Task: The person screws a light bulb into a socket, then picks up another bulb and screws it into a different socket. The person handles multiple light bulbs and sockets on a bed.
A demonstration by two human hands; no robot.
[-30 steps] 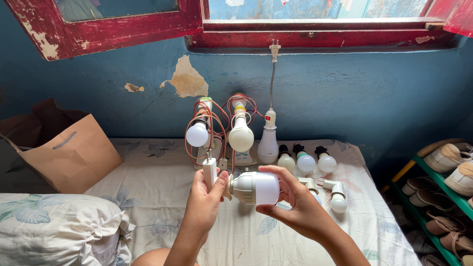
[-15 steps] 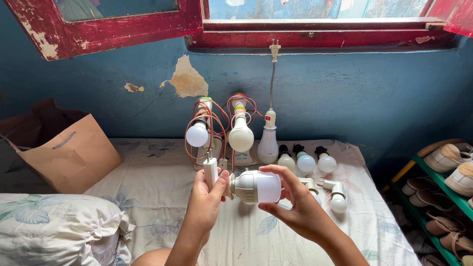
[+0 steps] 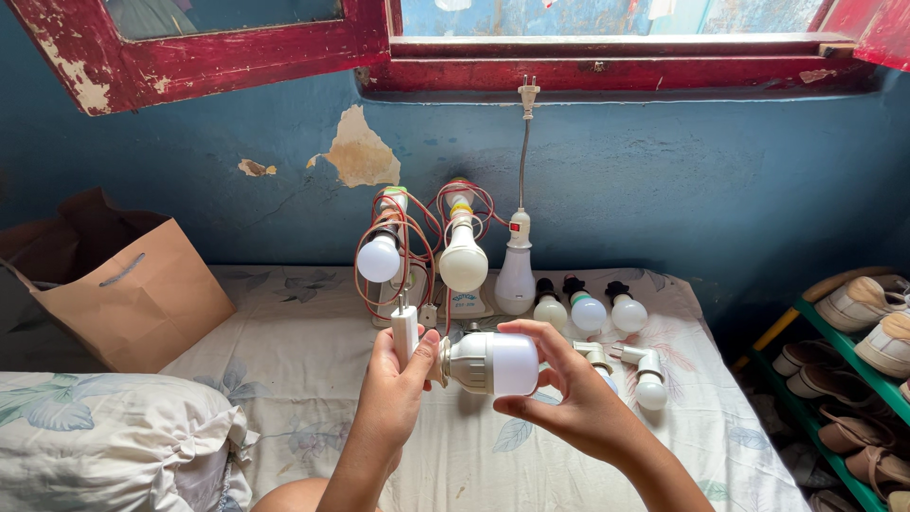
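We see a brown paper bag (image 3: pixel 133 299) at nine o'clock on the bed, and what may be a small pale label (image 3: pixel 464 301) under the middle bulbs.

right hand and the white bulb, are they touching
Touching. The head view shows the right hand with its fingers wrapped around the white bulb, thumb below and fingertips over the top.

A single head-worn view is given, aimed forward and slightly downward across the floral-sheeted bed (image 3: pixel 284 379) toward the peeling blue wall (image 3: pixel 664 190). The red wooden window frame (image 3: pixel 607 66) is cut off at top. Both hands are seen close, low in centre frame.
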